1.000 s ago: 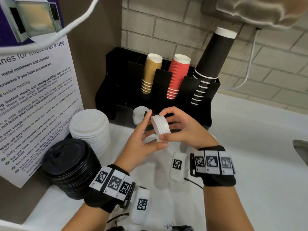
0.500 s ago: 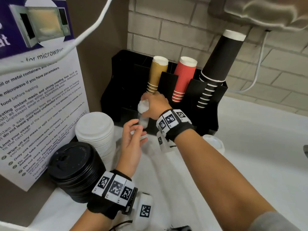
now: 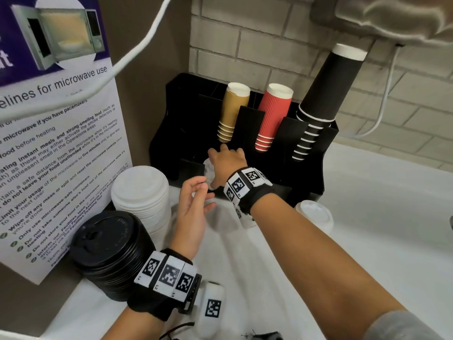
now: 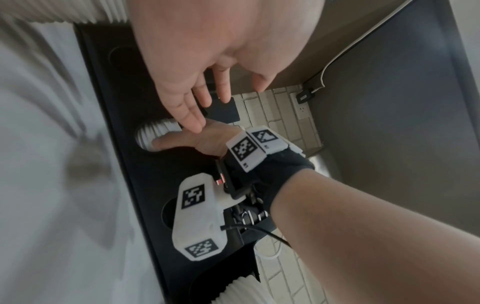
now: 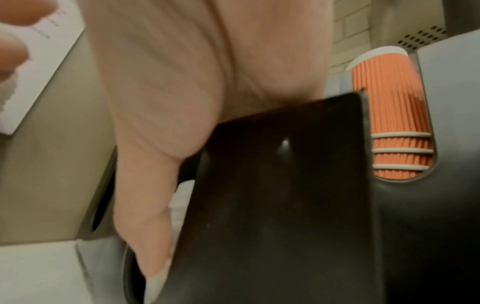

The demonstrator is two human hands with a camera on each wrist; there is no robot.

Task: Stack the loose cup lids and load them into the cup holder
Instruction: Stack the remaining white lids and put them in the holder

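Note:
My right hand (image 3: 224,161) reaches into the lower front of the black cup holder (image 3: 306,173) and grips a short stack of small white lids (image 3: 207,168), fingers above and thumb below. In the left wrist view the small lid stack (image 4: 153,131) lies on its side in a round opening, with the right thumb along it. My left hand (image 3: 196,195) hovers just in front, fingers relaxed and empty. The right wrist view shows the right thumb (image 5: 145,205) beside the white lids (image 5: 182,205) behind a black divider (image 5: 280,205).
A tall stack of larger white lids (image 3: 142,192) and a stack of black lids (image 3: 110,251) stand at the left by a microwave notice. One loose white lid (image 3: 315,213) lies right of the holder. Tan (image 3: 232,111), red (image 3: 272,116) and black cups (image 3: 323,89) fill the upper slots.
A second ago both hands held the small lid stack above the counter. The right hand carried it to the holder and has pushed it lower into the opening; the left hand let go.

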